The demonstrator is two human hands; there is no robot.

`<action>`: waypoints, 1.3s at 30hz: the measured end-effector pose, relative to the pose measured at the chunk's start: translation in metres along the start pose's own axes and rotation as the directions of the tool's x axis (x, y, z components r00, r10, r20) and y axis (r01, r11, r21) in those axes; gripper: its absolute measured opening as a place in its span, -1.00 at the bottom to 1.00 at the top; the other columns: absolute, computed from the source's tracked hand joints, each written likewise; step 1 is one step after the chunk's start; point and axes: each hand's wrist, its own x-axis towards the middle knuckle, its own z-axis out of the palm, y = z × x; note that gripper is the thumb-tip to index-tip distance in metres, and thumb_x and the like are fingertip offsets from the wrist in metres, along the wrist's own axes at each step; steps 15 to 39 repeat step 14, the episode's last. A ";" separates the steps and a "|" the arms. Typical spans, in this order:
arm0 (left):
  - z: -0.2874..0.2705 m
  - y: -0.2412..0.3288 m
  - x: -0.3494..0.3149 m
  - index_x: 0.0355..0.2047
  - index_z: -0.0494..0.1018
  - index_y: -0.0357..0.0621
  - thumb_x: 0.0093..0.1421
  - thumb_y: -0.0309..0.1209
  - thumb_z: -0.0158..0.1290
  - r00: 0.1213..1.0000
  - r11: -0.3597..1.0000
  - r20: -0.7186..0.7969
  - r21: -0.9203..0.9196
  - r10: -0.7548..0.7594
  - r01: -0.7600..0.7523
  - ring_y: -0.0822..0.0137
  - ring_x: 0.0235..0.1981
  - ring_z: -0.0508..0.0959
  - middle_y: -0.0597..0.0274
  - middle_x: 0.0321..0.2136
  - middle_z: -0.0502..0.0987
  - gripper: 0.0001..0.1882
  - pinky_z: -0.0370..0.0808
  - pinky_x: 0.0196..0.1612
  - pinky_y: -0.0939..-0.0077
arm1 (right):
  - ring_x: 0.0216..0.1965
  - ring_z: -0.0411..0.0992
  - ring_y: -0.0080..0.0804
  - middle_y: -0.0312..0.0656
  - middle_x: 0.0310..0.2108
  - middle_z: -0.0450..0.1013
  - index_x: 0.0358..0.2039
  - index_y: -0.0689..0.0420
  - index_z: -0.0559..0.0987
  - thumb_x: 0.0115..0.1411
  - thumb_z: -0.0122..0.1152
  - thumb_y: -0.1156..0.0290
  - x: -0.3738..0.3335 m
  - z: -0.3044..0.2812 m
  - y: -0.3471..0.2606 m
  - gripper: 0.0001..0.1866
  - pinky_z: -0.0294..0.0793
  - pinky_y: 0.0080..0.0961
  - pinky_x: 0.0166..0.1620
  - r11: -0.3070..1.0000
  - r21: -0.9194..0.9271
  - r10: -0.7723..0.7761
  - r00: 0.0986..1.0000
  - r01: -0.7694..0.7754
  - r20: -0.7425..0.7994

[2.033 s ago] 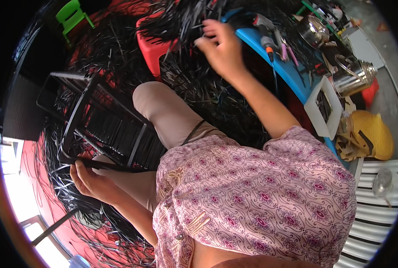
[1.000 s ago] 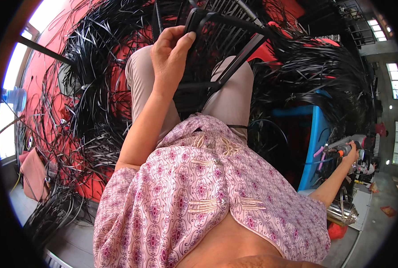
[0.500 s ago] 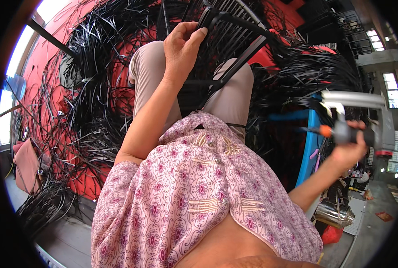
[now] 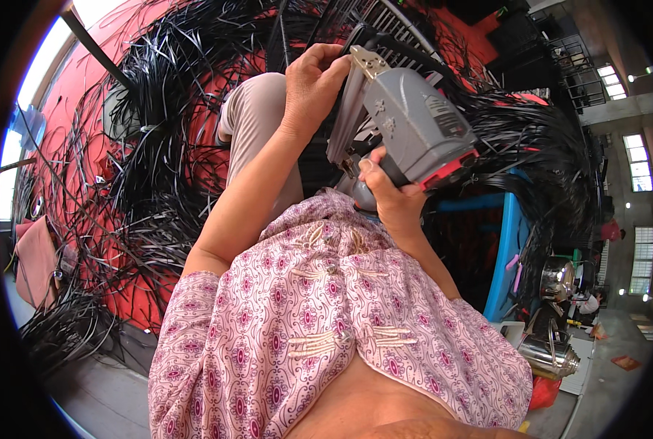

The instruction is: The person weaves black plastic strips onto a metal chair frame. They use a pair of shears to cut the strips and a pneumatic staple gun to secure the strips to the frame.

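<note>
A grey staple gun (image 4: 418, 117) with a metal nose and a red part near its rear is gripped by my right hand (image 4: 392, 196), fingers closed around the handle. Its nose lies against or very near a black frame (image 4: 367, 33) that stands between my knees. At that frame's near left corner, the thumb and fingers of my left hand (image 4: 313, 91) are closed, just beside the gun's nose. What lies under these fingertips is partly hidden. The gun's body covers much of the frame and my right knee.
Long black strips (image 4: 158, 80) lie in tangled heaps over a red surface (image 4: 63, 146) on the left, with more strips (image 4: 517, 132) at right. A blue-rimmed bin (image 4: 508, 249) stands at my right, near a metal flask (image 4: 550, 356). A pink bag (image 4: 37, 263) sits far left.
My right hand has swung the staple gun in from the far right, over the blue-rimmed bin, to the frame corner. My left hand stays at that corner, appearing slightly farther right.
</note>
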 end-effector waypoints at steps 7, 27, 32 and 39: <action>-0.005 0.003 0.000 -0.22 0.56 -0.35 0.11 -0.35 0.15 1.000 0.999 0.014 0.049 -0.001 0.000 0.35 -0.34 0.65 0.05 -0.37 0.65 -0.69 0.55 -0.20 0.49 | -0.48 0.43 -0.59 -0.31 -0.44 0.43 -0.37 0.22 0.50 0.08 0.30 0.62 0.000 0.009 0.014 -0.85 0.45 -0.57 -0.35 0.999 0.034 -0.022 1.000 0.022 -0.013; -0.007 0.011 0.000 -0.21 0.57 -0.33 0.10 -0.34 0.17 0.998 0.997 0.033 0.062 -0.055 0.053 0.29 -0.32 0.66 0.06 -0.34 0.66 -0.68 0.55 -0.17 0.46 | -0.48 0.44 -0.56 -0.29 -0.46 0.44 -0.35 0.23 0.50 0.09 0.30 0.60 0.004 0.007 0.017 -0.86 0.47 -0.56 -0.34 0.999 0.036 0.013 1.000 -0.013 0.000; -0.007 0.011 0.000 -0.21 0.57 -0.33 0.10 -0.34 0.17 0.998 0.997 0.033 0.062 -0.055 0.053 0.29 -0.32 0.66 0.06 -0.34 0.66 -0.68 0.55 -0.17 0.46 | -0.48 0.44 -0.56 -0.29 -0.46 0.44 -0.35 0.23 0.50 0.09 0.30 0.60 0.004 0.007 0.017 -0.86 0.47 -0.56 -0.34 0.999 0.036 0.013 1.000 -0.013 0.000; -0.007 0.011 0.000 -0.21 0.57 -0.33 0.10 -0.34 0.17 0.998 0.997 0.033 0.062 -0.055 0.053 0.29 -0.32 0.66 0.06 -0.34 0.66 -0.68 0.55 -0.17 0.46 | -0.48 0.44 -0.56 -0.29 -0.46 0.44 -0.35 0.23 0.50 0.09 0.30 0.60 0.004 0.007 0.017 -0.86 0.47 -0.56 -0.34 0.999 0.036 0.013 1.000 -0.013 0.000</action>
